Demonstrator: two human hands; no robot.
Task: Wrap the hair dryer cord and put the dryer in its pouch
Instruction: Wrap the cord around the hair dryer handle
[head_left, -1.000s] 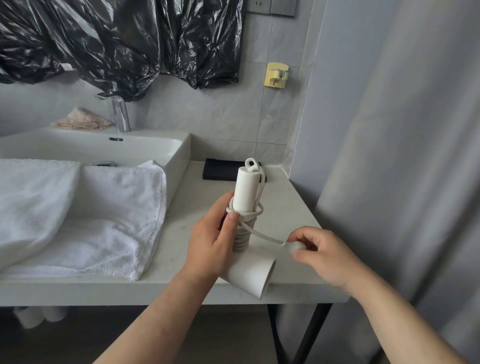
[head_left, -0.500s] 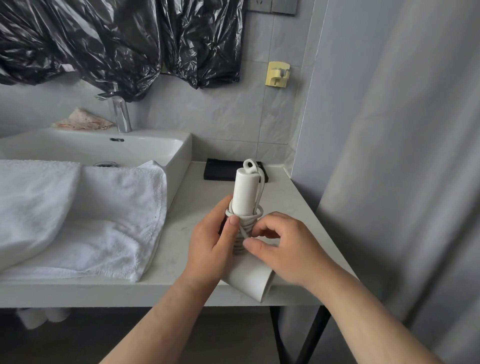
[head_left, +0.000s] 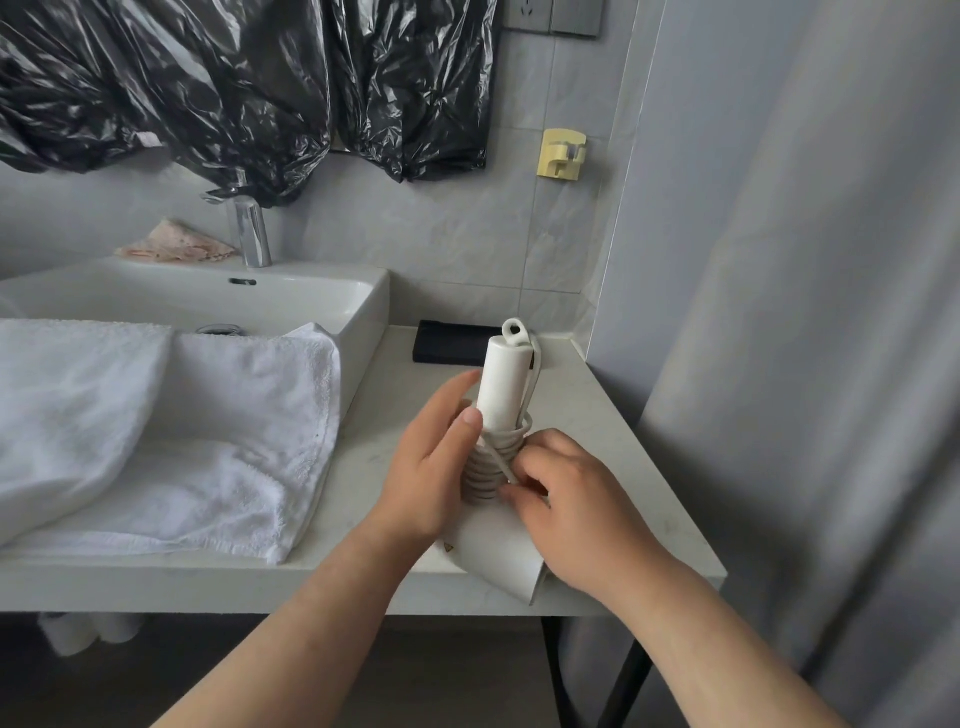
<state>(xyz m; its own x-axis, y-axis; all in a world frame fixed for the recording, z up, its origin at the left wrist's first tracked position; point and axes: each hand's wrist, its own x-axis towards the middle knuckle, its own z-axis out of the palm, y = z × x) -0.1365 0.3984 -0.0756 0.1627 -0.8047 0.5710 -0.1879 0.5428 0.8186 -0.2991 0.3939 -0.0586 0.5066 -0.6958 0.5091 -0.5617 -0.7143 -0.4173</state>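
1. Dryer is on the counter near the front edge, handle up, barrel low between the wrists.
2. Cord is coiled round the lower handle.
3. Left hand is curled round the handle and coils, thumb on the handle.
4. Right hand has its fingers bent, pinching the loose cord strand beside the coils.
5. Black flat item lies at the back of the counter, behind the dryer.
6. White towel is draped over the sink to the left.

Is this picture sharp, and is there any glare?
Head view: sharp on the left hand, right hand, hair dryer and wrapped cord; light soft and even, shadows faint; glare streaks on the black plastic bags and faucet; wall edges lean, a wide-angle effect.
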